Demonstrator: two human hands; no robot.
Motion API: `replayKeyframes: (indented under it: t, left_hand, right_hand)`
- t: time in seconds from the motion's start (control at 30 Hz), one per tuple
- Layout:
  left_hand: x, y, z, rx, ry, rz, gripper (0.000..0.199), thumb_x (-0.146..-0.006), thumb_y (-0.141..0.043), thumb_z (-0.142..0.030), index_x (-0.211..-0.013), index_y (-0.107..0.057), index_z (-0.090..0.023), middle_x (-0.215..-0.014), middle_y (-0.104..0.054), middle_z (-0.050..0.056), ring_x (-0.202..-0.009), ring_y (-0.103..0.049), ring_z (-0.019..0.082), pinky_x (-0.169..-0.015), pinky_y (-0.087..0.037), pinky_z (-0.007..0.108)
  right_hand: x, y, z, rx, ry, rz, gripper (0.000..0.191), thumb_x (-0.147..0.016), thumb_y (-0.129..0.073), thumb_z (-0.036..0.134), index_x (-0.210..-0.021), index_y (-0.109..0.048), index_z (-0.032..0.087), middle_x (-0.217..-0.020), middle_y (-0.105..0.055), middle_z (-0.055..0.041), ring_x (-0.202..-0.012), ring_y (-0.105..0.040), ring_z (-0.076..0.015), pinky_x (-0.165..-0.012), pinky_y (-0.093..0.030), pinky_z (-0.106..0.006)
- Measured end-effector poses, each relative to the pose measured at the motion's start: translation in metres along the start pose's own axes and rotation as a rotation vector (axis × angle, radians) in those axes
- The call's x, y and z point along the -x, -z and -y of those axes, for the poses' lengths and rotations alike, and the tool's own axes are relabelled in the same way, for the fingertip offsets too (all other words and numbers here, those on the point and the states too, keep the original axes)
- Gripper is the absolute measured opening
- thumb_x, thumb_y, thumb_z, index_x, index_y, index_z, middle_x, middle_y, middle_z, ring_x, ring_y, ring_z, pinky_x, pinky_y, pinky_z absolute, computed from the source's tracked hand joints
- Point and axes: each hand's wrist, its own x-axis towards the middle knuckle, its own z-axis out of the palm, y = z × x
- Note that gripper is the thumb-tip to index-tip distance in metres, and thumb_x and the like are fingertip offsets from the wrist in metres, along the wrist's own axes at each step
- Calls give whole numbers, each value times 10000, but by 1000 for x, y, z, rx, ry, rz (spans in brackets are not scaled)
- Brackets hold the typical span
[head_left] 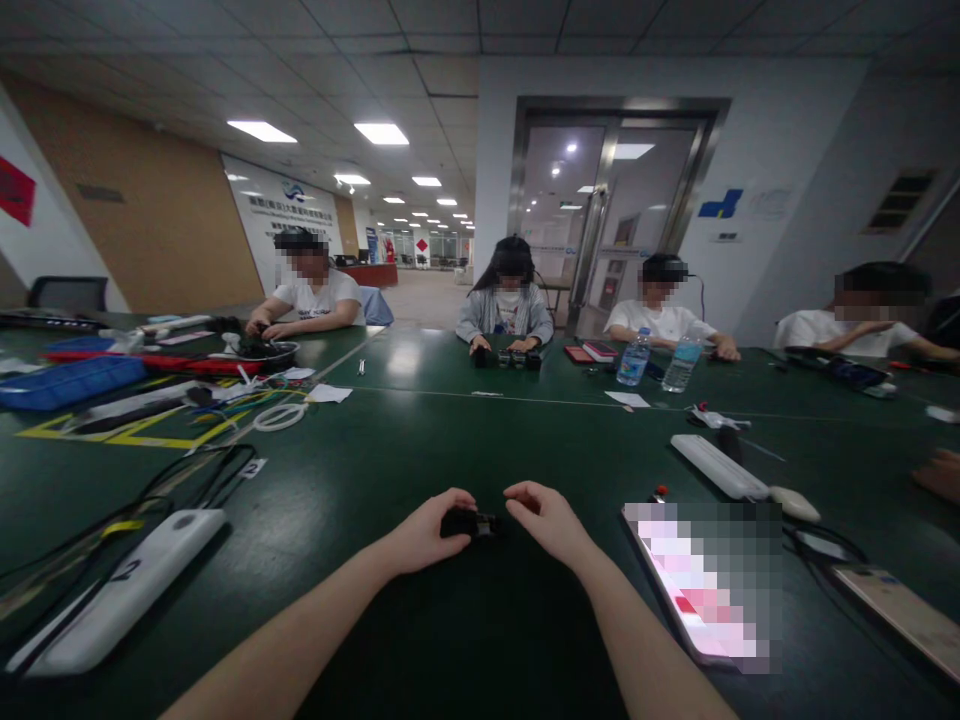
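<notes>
A small black object (487,525) with a shiny, lighter middle part lies on the dark green table (420,440) close in front of me. My left hand (429,533) grips its left end between thumb and fingers. Just right of the object is my right hand (546,520), its thumb and fingers apart and curved toward it, with nothing visible between them. What exactly the black object is cannot be made out.
At left lie a white power strip (127,590), black cables and a blue tray (71,380). A lit phone (694,590) is at right, near a white case (718,466). Two bottles (634,358) stand farther back. Several people sit across the table.
</notes>
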Motion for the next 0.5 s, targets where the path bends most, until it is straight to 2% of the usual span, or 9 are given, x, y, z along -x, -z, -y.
replayKeyframes:
  t: [0.1,0.23,0.37,0.5]
  left_hand:
    - [0,2,0,12,-22,-6,408,-731,-609,-214,-1129,-517,-211,-1148,-579,47,-1089,-530,176,-985,-386,349]
    - [-1,1,0,15,-38,-2,392,-724,-608,-208,-1107,-525,-206,-1130,-580,49,-1069,-537,181,-968,-400,355]
    - [-1,-1,6,21,-57,-11,402,-727,-617,-248,-1117,-522,-220,-1142,-571,48,-1078,-529,193,-960,-401,371]
    - [-2,-1,10,28,-72,-9,411,-727,-627,-236,-1122,-516,-218,-1147,-567,46,-1079,-528,182,-963,-406,357]
  right_hand:
    - [8,-4,15,82,46,97,244,-762,-602,327,-982,-659,238,-846,-609,-14,-740,-562,-159,-663,-447,-284]
    - [15,-8,26,150,94,178,240,-740,-636,326,-975,-668,285,-997,-569,-9,-861,-553,-172,-733,-446,-292]
    - [16,-12,28,168,86,185,242,-738,-643,316,-978,-660,287,-1060,-544,-7,-959,-537,-190,-805,-441,-312]
    - [16,-16,29,208,99,171,182,-725,-654,300,-904,-669,268,-1028,-553,-9,-943,-537,-190,-795,-437,-311]
